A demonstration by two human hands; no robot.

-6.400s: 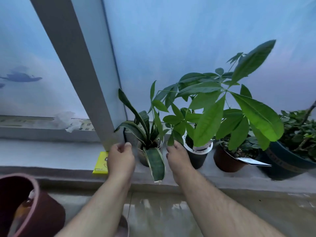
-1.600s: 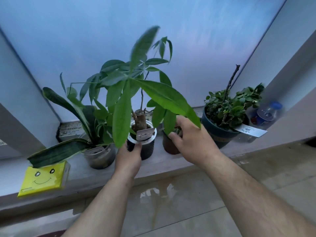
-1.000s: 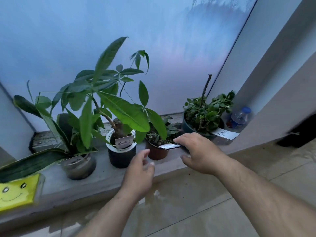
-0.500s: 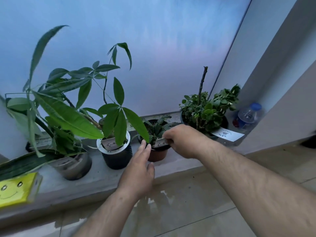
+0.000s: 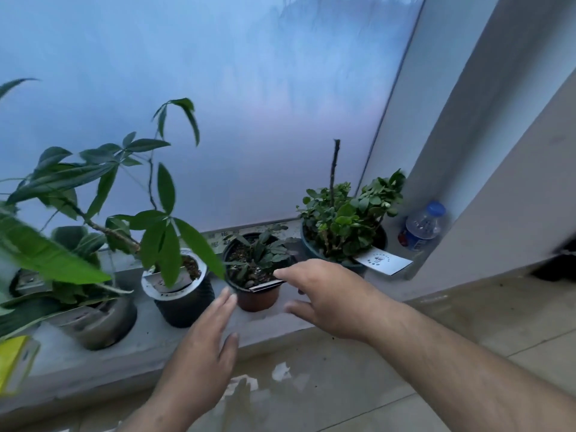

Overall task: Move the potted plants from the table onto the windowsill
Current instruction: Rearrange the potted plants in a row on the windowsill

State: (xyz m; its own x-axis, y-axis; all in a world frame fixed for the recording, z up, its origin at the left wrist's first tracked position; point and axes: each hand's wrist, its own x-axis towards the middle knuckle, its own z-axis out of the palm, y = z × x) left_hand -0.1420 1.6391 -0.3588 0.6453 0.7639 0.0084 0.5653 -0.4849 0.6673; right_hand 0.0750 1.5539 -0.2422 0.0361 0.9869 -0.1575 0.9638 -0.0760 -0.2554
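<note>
Released since 0.5 s ago: right hand has let go of the small brown pot, fingers now spread just beside its rim, holding nothing. Left hand flat and relaxed, fingertips near the pot's left wall; pot stands upright on the windowsill. White tag print unreadable.

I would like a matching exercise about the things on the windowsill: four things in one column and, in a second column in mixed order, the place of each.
Things
1. brown pot
2. water bottle
3. yellow box
4. black pot with white rim

Places
A. far left end of the windowsill, partly cut by the picture's edge
B. between the left hand and the right hand
C. right corner, against the wall
D. directly left of the brown pot

Pairs: 1-B, 2-C, 3-A, 4-D
</note>
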